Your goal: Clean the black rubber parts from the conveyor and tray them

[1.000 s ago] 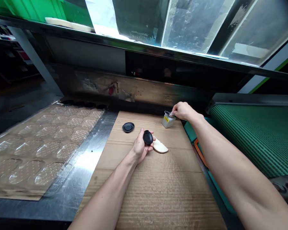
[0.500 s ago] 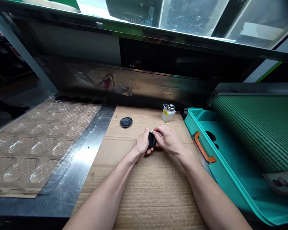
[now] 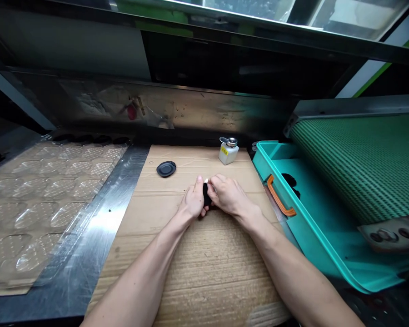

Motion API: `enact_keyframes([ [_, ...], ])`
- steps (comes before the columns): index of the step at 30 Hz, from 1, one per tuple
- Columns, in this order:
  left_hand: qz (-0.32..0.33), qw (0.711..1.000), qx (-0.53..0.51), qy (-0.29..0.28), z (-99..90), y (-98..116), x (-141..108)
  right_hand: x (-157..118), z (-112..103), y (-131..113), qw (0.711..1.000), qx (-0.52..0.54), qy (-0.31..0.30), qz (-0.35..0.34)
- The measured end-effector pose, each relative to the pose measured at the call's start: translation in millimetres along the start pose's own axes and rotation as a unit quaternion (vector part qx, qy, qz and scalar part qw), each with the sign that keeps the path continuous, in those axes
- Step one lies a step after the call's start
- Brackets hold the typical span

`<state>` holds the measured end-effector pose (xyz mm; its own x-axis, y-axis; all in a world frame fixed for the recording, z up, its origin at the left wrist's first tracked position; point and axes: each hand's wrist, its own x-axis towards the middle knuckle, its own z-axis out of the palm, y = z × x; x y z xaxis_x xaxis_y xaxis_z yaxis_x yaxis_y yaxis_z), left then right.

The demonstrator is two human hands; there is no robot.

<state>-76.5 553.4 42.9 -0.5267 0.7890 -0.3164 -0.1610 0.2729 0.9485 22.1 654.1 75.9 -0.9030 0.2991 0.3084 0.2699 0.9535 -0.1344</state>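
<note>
Left hand (image 3: 192,202) and right hand (image 3: 227,195) pinch one black pad (image 3: 206,195) between them over the cardboard (image 3: 204,259). A second pad (image 3: 166,169) lies at ten o'clock, one bottle (image 3: 228,153) at one o'clock.

Two bare human arms fill the lower part of the view, and nothing worn shows on either one. The left forearm (image 3: 150,259) and the right forearm (image 3: 286,268) are long, slim and smooth, widening toward the lower edge of the view and narrowing to slender wrists. Their skin is unmarked, with no tattoo, tape or dressing in sight. The left hand (image 3: 192,200) and the right hand (image 3: 226,195) are lean, with fine knuckles and long, narrow fingers (image 3: 218,181). The skin of both hands is bare, and the fingernails are too small to make out at this distance.
</note>
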Motion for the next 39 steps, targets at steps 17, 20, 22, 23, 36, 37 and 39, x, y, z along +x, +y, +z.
enact_keyframes([
  [17,0.056,0.998,0.004,0.018,3.4,0,-1,-3,6,7,0.996,0.078,0.033,0.0],
  [20,0.027,0.996,-0.078,0.028,4.9,4,1,-6,6,13,0.989,0.143,0.045,0.002],
  [22,0.002,0.991,-0.13,0.031,6.0,8,2,-8,5,16,0.981,0.182,0.066,0.004],
  [23,-0.005,0.989,-0.145,0.029,6.4,10,2,-8,5,17,0.978,0.193,0.076,0.007],
  [36,0.034,0.998,0.04,0.019,3.6,-5,1,-6,6,9,0.992,0.125,0.025,0.002],
  [37,0.033,0.998,0.047,0.023,4.1,-4,1,-5,6,9,0.993,0.118,0.027,0.0],
  [39,0.036,0.998,0.051,0.028,5.1,-2,-1,-5,7,9,0.994,0.108,0.031,-0.006],
])
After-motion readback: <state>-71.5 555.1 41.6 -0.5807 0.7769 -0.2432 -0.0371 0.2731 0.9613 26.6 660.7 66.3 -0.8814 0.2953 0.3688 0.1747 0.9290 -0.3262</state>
